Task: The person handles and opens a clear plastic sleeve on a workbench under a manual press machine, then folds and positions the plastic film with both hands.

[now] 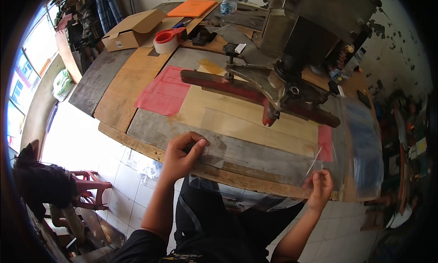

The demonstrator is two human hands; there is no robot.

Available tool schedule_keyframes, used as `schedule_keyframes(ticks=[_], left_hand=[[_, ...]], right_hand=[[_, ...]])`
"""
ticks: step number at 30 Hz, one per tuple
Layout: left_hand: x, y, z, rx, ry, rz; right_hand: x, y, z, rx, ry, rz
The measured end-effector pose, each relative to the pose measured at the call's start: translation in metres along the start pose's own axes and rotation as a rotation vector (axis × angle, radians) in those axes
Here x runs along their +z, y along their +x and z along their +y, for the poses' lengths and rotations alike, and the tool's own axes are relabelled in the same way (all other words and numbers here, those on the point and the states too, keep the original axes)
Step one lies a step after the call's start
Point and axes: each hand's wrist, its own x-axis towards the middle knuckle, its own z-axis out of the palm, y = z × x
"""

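Note:
A clear plastic sheet [255,167] spans the table's front edge between my two hands, its lower part hanging over the edge. My left hand [186,154] pinches its left end between thumb and curled fingers. At its right end my right hand [319,184] is closed on the sheet, beside a thin whitish strip [314,160]. Beyond the hands, yellowish sheets [246,118] lie on the grey board, with a red sheet [165,92] at their left. Above them stands the metal press arm [255,93] with its long red-edged bar.
Clear bluish plastic sheets [365,149] are stacked at the right. A cardboard box [132,31], a tape dispenser [168,40], an orange folder [191,8] and a bottle [228,3] stand or lie at the back. A red stool [91,187] is on the floor at the left.

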Motion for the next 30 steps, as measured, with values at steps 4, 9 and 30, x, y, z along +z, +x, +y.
schedule_keyframes(ticks=[4, 9, 30], left_hand=[[-0.002, 0.000, 0.003, -0.017, 0.046, -0.012], [-0.001, 0.000, 0.002, -0.039, -0.013, -0.052], [-0.008, -0.001, 0.003, -0.043, -0.218, -0.202]], right_hand=[[0.001, 0.001, -0.001, -0.006, -0.006, 0.001], [0.007, 0.003, -0.010, 0.072, -0.035, 0.118], [0.015, 0.009, -0.009, 0.065, -0.027, 0.201]])
